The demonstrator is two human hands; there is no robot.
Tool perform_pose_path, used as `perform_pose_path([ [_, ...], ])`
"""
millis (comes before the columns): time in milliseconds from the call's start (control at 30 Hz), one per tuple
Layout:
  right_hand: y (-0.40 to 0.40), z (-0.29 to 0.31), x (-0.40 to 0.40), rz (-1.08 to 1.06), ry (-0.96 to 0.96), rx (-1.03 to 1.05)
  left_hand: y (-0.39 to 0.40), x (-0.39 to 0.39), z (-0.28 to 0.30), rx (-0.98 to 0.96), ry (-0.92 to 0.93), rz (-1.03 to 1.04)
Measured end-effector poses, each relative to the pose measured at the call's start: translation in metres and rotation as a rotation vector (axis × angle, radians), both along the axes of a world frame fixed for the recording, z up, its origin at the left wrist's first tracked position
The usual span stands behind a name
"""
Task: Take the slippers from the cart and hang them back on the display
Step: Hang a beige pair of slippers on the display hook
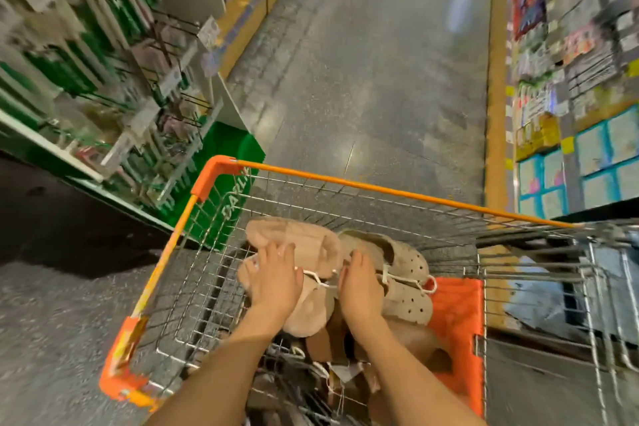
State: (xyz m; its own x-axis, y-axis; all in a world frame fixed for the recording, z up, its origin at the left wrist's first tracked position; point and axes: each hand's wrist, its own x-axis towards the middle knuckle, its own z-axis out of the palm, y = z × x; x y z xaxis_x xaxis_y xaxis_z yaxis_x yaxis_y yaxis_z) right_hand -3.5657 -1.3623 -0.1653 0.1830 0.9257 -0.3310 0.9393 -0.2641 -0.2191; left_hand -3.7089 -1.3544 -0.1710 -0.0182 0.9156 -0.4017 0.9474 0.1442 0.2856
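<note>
A blurred green and white shelving unit with wire hooks and hanging packets [103, 86] is running along the left edge of the aisle, its green end panel [235, 180] standing just beyond the cart's front left corner. A dark shadowed patch is lying on the floor below it. The speckled grey polished floor [373, 79] is stretching away through the middle, catching pale reflections, with a yellow strip [496, 97] bordering it on the right.

The silver wire shopping cart with orange plastic rim and corners [380, 188] is filling the lower part of the view. Inside it, near the middle, the tan rubber slippers [297, 239] are lying in a heap, tied in pairs with white cord [397, 278]; a beige perforated clog pair [408, 287] is resting at the right of the heap, against an orange plastic seat flap [456, 315].

The left hand [273, 284] is pressing on the tan slippers with fingers spread wide and nearly straight. The right hand [361, 287] is resting beside it on the heap, just left of the clogs; whether its fingers are curling around anything, I cannot tell.

At the far right, blurred shelves of colourful packaged goods [570, 62] are lining the aisle, with pale blue boxes [587, 162] lower down.
</note>
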Motion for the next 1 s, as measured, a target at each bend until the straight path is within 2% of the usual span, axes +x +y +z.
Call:
perform_pose_path([
  [167,0.011,-0.033,0.000,-0.057,-0.068,-0.179,0.015,0.015,-0.039,-0.264,0.050,-0.321],
  [300,0.010,-0.064,-0.001,-0.161,0.102,-0.302,0.024,0.028,-0.064,-0.323,0.111,-0.482],
  [367,0.007,-0.083,-0.001,-0.250,0.128,-0.266,0.023,0.029,-0.074,-0.323,0.131,-0.548],
  [400,0.010,-0.091,0.002,-0.320,0.217,-0.232,0.022,0.028,-0.077,-0.317,0.138,-0.565],
  [433,0.011,-0.100,0.003,-0.354,0.365,-0.344,0.021,0.028,-0.080,-0.317,0.143,-0.566],
  [500,0.007,-0.100,0.008,-0.295,0.289,-0.394,0.020,0.029,-0.085,-0.327,0.149,-0.542],
  [567,0.010,-0.084,0.006,-0.219,0.177,-0.359,0.018,0.030,-0.087,-0.295,0.142,-0.549],
  [667,0.015,-0.080,0.008,-0.315,0.274,-0.323,0.019,0.033,-0.084,-0.254,0.168,-0.633],
  [733,0.020,-0.075,0.007,-0.286,0.279,-0.259,0.020,0.036,-0.083,-0.239,0.199,-0.681],
  [867,0.024,-0.061,0.004,-0.269,0.333,-0.294,0.024,0.039,-0.073,-0.116,0.234,-0.624],
  [1000,0.028,-0.037,0.004,-0.307,0.315,-0.393,0.028,0.047,-0.056,-0.317,0.276,-0.662],
])
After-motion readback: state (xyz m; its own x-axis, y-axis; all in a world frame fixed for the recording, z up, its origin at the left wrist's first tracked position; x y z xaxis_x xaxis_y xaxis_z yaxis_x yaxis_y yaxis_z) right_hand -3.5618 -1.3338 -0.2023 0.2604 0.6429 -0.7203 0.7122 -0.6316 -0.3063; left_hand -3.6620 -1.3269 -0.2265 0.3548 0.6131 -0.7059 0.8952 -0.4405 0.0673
